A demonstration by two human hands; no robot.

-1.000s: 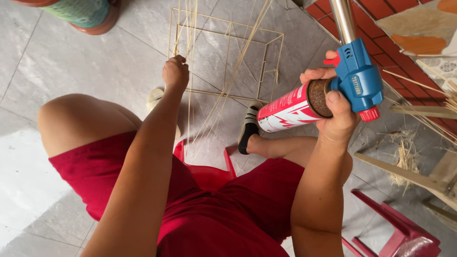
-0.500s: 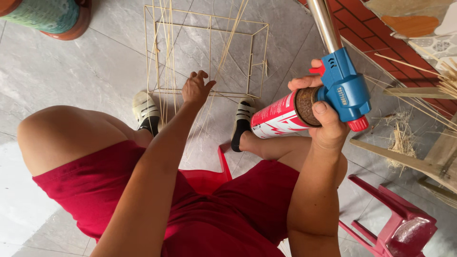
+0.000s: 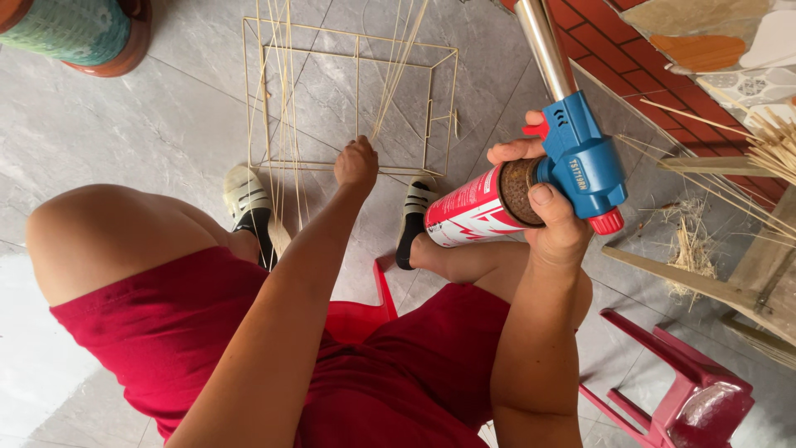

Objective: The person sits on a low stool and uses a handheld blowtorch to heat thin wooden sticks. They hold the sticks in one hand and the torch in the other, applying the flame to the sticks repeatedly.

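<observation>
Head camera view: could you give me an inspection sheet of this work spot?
Surface: grey tiled floor.
Job's things: thin stick frame on the floor; blue-headed torch on a red and white gas can.
Clutter: loose sticks, straw scraps.
Grips: left hand closed at the frame's sticks; right hand wrapped around the torch.
Cables: nothing seen.
Surroundings: red plastic stool, painted pot, red brick paving.

Blue torch head (image 3: 580, 162) on a red-and-white can (image 3: 468, 211), pale bamboo frame (image 3: 348, 99), red shorts (image 3: 249, 340), grey marbled floor tiles (image 3: 166, 124)
</observation>
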